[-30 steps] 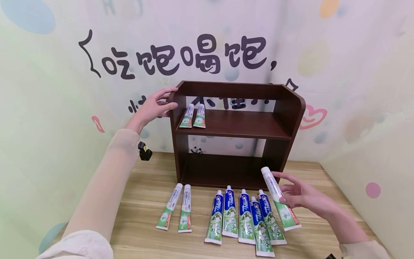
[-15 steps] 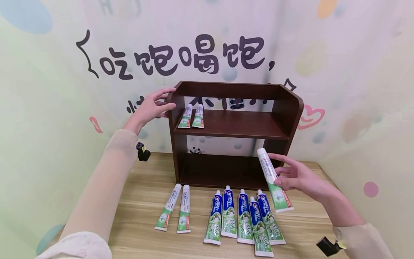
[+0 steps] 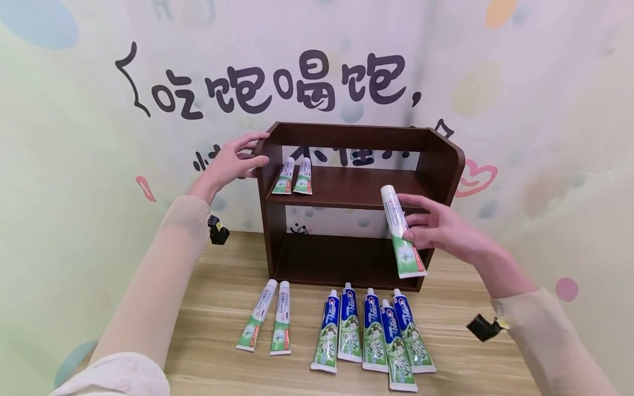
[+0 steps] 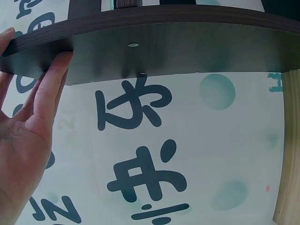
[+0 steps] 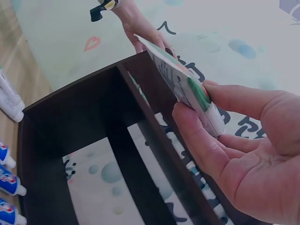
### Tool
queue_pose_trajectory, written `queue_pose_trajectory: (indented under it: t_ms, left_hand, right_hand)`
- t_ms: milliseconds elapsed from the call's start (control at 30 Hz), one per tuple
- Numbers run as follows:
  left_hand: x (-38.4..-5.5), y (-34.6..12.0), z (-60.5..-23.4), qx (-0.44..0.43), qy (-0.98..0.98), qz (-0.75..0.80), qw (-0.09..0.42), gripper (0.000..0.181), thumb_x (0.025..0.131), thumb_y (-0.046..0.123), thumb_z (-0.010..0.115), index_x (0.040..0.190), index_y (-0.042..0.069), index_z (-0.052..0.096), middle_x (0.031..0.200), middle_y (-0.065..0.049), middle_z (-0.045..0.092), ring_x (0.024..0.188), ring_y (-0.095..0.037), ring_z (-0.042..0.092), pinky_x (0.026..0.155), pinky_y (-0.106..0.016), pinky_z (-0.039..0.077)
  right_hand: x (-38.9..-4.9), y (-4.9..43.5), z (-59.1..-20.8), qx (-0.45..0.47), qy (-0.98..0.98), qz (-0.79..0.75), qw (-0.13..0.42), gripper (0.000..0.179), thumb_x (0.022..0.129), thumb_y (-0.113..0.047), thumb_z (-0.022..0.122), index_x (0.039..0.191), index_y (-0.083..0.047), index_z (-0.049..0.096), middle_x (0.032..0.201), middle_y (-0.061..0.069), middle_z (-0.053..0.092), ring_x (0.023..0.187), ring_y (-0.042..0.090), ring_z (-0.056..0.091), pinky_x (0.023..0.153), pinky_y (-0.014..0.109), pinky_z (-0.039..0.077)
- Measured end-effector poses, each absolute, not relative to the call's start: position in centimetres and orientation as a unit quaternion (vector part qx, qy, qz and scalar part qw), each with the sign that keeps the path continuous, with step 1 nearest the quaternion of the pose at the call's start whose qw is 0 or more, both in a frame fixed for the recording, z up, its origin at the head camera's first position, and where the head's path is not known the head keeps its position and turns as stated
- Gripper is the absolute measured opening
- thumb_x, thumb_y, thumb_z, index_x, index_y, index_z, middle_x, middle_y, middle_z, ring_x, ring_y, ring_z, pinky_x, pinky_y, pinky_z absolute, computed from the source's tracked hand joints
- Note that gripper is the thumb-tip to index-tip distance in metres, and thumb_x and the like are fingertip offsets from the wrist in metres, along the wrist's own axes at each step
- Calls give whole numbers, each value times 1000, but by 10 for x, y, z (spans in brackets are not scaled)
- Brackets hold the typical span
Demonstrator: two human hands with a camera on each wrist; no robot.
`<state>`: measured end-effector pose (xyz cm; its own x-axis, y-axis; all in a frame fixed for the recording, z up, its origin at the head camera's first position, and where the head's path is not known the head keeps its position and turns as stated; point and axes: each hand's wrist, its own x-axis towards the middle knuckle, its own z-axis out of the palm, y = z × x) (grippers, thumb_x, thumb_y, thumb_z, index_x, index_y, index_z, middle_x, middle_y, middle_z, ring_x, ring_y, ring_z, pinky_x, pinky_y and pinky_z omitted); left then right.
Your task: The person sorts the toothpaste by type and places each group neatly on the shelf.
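Note:
My right hand (image 3: 438,228) pinches a white and green toothpaste tube (image 3: 401,236), cap up, in front of the right part of the dark brown two-tier shelf (image 3: 354,186). In the right wrist view, thumb and fingers hold this tube (image 5: 180,82) by its sides. My left hand (image 3: 230,165) rests against the shelf's upper left side; in the left wrist view its fingers (image 4: 49,89) lie against the panel (image 4: 187,47). Two matching white-green tubes (image 3: 303,177) stand leaning at the left of the upper tier.
On the wooden table (image 3: 213,324) before the shelf lie two more white-green tubes (image 3: 281,319) at left. Several blue-green toothpaste tubes (image 3: 350,324) lie toward the right, some overlapping. A printed wall sheet (image 3: 198,33) hangs behind.
My right hand has lifted the white-green tube from beside the blue-green ones, up and leftward to the front of the shelf. The left hand stays at the shelf's side.

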<state>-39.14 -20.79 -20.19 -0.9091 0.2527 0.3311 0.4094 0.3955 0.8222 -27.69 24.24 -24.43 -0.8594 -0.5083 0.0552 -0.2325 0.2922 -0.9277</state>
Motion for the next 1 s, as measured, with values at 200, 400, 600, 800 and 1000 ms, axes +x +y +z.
queue_pose_trajectory:
  t_ms: [200, 400, 600, 800, 1000]
  left_hand:
    - [-393, -207, -201, -196, -833, -511, 80, 61, 92, 28, 70, 147, 32, 45, 149, -12, 42, 123, -26, 57, 79, -28, 62]
    - [-392, -207, -201, -200, -832, -510, 84, 60, 91, 29, 70, 146, 33, 46, 147, -11, 44, 122, -24, 58, 81, -31, 62]
    - [-392, -209, -202, -204, -833, -507, 85, 59, 91, 29, 70, 146, 34, 46, 147, -11, 45, 124, -24, 56, 85, -38, 62]
    - [-387, -205, -199, -192, -834, -511, 79, 59, 92, 26, 70, 145, 35, 46, 146, -11, 44, 125, -24, 55, 85, -36, 62]
    - [-371, -199, -190, -188, -834, -513, 73, 59, 92, 23, 69, 146, 30, 47, 144, -12, 47, 121, -22, 57, 87, -37, 61]
  right_hand:
    - [-294, 229, -213, -231, 794, -549, 118, 74, 94, -5, 64, 155, -18, 25, 116, 3, 63, 96, 17, 68, 80, 28, 62]
    - [-312, 214, -190, -208, 790, -567, 109, 73, 93, -4, 63, 154, -24, 28, 116, 5, 61, 99, 19, 65, 80, 26, 61]
    - [-326, 201, -184, -189, 779, -587, 107, 73, 94, -8, 65, 154, -29, 28, 125, 10, 53, 104, 21, 64, 82, 27, 61]
    - [-347, 195, -182, -179, 774, -602, 85, 76, 93, -7, 65, 155, -27, 27, 125, 12, 52, 101, 18, 64, 81, 27, 62]
    - [-371, 187, -181, -176, 764, -618, 56, 75, 92, -5, 65, 154, -26, 30, 127, 13, 52, 99, 19, 64, 79, 27, 62]
